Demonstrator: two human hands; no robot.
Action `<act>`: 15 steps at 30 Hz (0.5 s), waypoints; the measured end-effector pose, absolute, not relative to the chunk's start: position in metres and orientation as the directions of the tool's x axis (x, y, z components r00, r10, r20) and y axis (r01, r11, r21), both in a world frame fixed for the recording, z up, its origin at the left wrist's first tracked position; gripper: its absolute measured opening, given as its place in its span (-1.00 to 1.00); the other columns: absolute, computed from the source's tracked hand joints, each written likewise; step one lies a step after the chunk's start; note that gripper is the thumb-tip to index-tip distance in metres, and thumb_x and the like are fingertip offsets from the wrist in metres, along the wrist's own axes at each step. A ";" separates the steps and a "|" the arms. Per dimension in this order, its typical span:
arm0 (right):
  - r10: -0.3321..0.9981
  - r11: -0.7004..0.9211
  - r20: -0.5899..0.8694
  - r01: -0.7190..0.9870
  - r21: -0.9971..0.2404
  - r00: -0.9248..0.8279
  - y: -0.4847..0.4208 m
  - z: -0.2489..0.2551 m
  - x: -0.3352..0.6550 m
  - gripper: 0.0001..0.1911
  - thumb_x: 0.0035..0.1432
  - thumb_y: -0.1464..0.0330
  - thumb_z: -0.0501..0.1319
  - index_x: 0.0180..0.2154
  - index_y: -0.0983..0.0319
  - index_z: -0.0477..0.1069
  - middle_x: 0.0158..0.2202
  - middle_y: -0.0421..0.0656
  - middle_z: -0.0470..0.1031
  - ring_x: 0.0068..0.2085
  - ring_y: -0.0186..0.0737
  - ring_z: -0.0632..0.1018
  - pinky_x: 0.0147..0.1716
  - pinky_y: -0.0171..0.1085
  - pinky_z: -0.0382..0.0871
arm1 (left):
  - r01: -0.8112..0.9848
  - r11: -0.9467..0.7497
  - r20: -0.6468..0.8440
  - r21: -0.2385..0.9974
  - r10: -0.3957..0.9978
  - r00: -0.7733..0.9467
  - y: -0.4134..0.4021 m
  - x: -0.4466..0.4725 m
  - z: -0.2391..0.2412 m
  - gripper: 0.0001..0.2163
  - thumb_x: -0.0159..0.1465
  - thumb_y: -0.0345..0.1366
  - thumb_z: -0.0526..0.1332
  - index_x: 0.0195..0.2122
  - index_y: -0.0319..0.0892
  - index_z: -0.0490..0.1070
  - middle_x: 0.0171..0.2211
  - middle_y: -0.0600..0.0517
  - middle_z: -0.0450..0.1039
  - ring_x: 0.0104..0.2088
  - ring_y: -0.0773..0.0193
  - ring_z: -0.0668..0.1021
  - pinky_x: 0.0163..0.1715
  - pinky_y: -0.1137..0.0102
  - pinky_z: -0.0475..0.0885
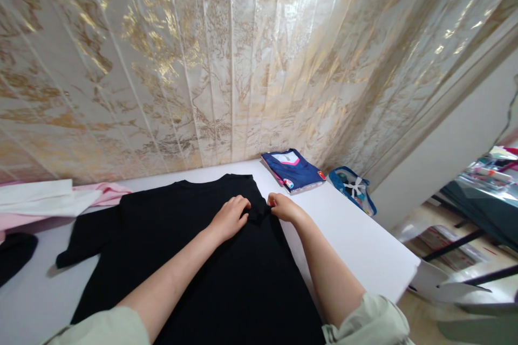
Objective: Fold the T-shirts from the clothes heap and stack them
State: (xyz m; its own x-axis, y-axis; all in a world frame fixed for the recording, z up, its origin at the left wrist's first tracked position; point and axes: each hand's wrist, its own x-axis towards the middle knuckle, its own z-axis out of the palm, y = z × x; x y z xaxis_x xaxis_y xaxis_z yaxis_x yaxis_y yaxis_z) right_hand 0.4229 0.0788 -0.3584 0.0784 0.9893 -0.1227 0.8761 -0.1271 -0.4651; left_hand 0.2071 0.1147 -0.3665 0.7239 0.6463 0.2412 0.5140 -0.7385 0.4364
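A black T-shirt (174,259) lies spread on the white table, its neckline toward the curtain. Its left sleeve reaches out flat, while the sleeve on the right is turned inward over the body. My left hand (230,219) rests on the cloth beside that turned-in sleeve, fingers curved and thumb apart. At the shirt's right edge, my right hand (284,208) is closed, pinching a bit of black fabric between thumb and fingers. The lower part of the shirt runs out of view under my forearms.
Folded navy clothing (297,170) lies at the back of the white table (348,248), with a blue-edged clear pouch (352,188) to its right. White and pink fabric (40,199) and a black piece (15,253) sit at left. A patterned curtain (226,64) hangs behind.
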 end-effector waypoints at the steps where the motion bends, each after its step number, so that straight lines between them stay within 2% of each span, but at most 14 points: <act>1: 0.990 -0.124 -0.121 0.874 -0.470 0.075 0.079 -0.359 0.423 -0.77 -0.13 0.61 0.15 -0.38 0.23 0.35 -0.40 -0.25 0.35 -0.35 -0.33 0.38 -0.42 -0.42 0.12 | 0.522 -0.740 0.240 0.423 0.647 0.723 0.116 0.206 -0.367 -0.87 0.23 -0.39 0.13 -0.20 -0.09 0.34 -0.16 0.01 0.39 -0.11 0.17 0.42 -0.11 0.29 0.35; 10: 0.989 -0.125 -0.129 0.861 -0.493 0.070 0.079 -0.357 0.424 -0.75 -0.17 0.63 0.14 -0.39 0.24 0.36 -0.43 -0.25 0.35 -0.37 -0.33 0.38 -0.45 -0.42 0.11 | 0.617 -0.695 0.214 0.368 0.709 0.672 0.128 0.198 -0.359 -0.92 0.21 -0.43 0.12 -0.38 -0.10 0.32 -0.27 0.02 0.37 -0.19 0.18 0.42 -0.20 0.33 0.34; 15: 0.988 -0.131 -0.133 0.847 -0.515 0.072 0.078 -0.358 0.423 -0.72 -0.18 0.64 0.14 -0.37 0.25 0.40 -0.43 -0.25 0.37 -0.40 -0.34 0.39 -0.47 -0.42 0.13 | 0.618 -0.722 0.303 0.311 0.691 0.656 0.123 0.186 -0.354 -0.92 0.22 -0.42 0.11 -0.34 -0.09 0.32 -0.22 0.01 0.38 -0.12 0.15 0.41 -0.07 0.24 0.30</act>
